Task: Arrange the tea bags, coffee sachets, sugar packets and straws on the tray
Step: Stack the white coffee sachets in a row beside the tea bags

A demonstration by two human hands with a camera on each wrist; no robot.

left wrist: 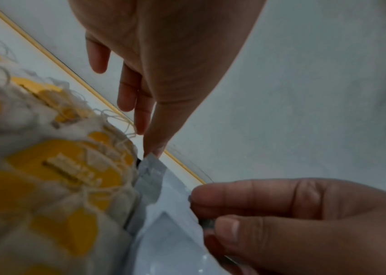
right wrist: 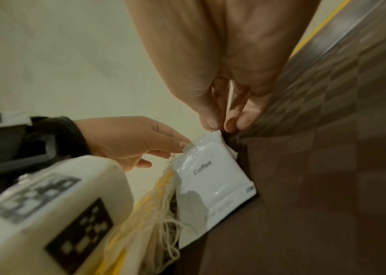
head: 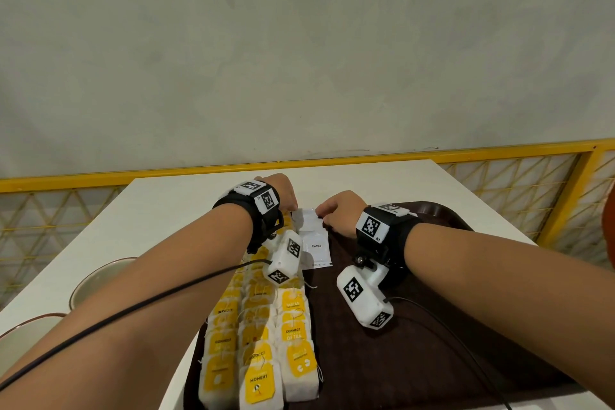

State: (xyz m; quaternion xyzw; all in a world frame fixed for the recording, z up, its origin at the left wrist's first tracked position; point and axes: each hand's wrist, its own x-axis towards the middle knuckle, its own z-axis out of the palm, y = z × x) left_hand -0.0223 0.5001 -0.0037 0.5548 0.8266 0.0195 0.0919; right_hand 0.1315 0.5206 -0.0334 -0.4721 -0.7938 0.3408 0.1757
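White worktop (head: 166, 206) under a plain wall carries a brown tray (head: 416, 353). Tea bags (head: 263, 336) already fill three rows at its 9 o'clock side; coffee sachets (head: 314, 243) sit overlapped just beside them toward 12. Sugar packets and straws are not visible, so likely remain. Left hand (head: 283, 191) and right hand (head: 339, 211) fingers pinch the far sachet's corners.

The tray (head: 432, 359) is left bare right of the coffee sachets (head: 316, 243) — room for a hand; its left strip is blocked by tea bags (head: 259, 343), and two bowls (head: 96, 280) crowd the table's left edge.
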